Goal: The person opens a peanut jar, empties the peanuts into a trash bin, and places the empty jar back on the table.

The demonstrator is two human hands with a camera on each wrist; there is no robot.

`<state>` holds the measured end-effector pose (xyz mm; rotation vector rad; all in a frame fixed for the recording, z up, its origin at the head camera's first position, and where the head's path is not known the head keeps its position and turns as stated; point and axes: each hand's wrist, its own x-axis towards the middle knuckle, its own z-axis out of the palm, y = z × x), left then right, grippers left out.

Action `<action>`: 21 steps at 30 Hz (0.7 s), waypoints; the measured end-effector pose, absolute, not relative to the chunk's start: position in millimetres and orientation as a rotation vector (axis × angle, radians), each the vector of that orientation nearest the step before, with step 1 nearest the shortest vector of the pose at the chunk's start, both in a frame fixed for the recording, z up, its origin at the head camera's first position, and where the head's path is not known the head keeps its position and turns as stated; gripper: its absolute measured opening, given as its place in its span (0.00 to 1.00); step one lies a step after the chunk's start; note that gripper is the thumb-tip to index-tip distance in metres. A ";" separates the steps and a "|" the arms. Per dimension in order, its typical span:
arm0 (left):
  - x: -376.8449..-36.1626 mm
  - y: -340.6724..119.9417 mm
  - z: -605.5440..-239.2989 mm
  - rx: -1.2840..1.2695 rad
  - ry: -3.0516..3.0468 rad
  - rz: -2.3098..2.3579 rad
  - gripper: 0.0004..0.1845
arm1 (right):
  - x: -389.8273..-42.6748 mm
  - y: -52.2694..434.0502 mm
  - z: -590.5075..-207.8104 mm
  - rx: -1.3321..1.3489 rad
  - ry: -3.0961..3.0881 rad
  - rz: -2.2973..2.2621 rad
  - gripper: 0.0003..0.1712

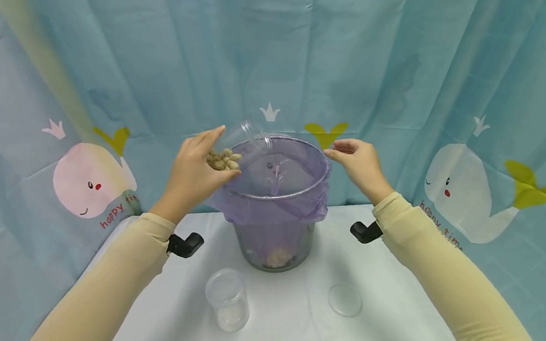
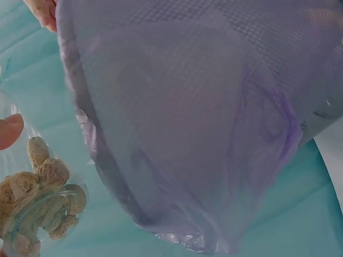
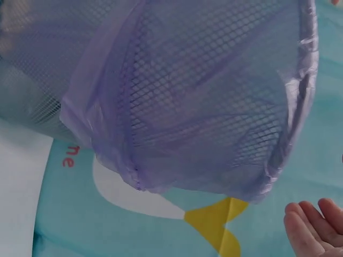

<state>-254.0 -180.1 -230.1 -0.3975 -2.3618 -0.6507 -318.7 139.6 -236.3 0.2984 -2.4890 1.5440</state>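
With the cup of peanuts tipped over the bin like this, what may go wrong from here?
1. The left hand holds the clear cup tilted at the rim of the mesh bin; the peanuts sit near that edge, so some might fall outside onto the table.
2. The right hand is beside the rim and does not clearly grip it, so a knock from the cup might shift the bin or its purple bag.

A pale blue fabric curtain (image 1: 281, 49) printed with "happy time" lettering is hanging behind as the backdrop, creasing in soft folds; a pink cartoon whale (image 1: 87, 181) is showing at left, a white cartoon whale (image 1: 461, 191) at right; a white cloth-covered table (image 1: 291, 319) is standing in front, lying under even, soft light.
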 end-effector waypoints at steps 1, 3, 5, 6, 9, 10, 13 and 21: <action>-255.6 -180.2 -229.8 -0.394 -2.367 -0.645 0.47 | -320.6 138.2 -236.5 0.292 -2.483 1.550 0.31; -258.7 -180.2 -229.5 -0.395 -2.369 -0.635 0.47 | -324.0 135.9 -236.4 0.284 -2.468 1.556 0.30; -261.5 -179.9 -229.6 -0.405 -2.360 -0.627 0.47 | -327.0 134.0 -235.8 0.275 -2.462 1.553 0.30; -262.8 -179.8 -229.5 -0.413 -2.353 -0.625 0.47 | -328.4 133.2 -235.5 0.271 -2.459 1.552 0.30; -266.8 -180.1 -229.5 -0.424 -2.333 -0.624 0.46 | -332.4 131.1 -234.2 0.267 -2.455 1.542 0.29; -267.5 -180.0 -229.1 -0.422 -2.331 -0.620 0.46 | -333.6 130.4 -233.8 0.268 -2.454 1.540 0.29; -271.1 -180.2 -228.1 -0.410 -2.337 -0.605 0.46 | -336.8 128.7 -232.8 0.266 -2.447 1.535 0.29; -279.1 -176.2 -224.1 -0.402 -2.385 -0.585 0.46 | -346.9 126.3 -229.8 0.246 -2.447 1.507 0.27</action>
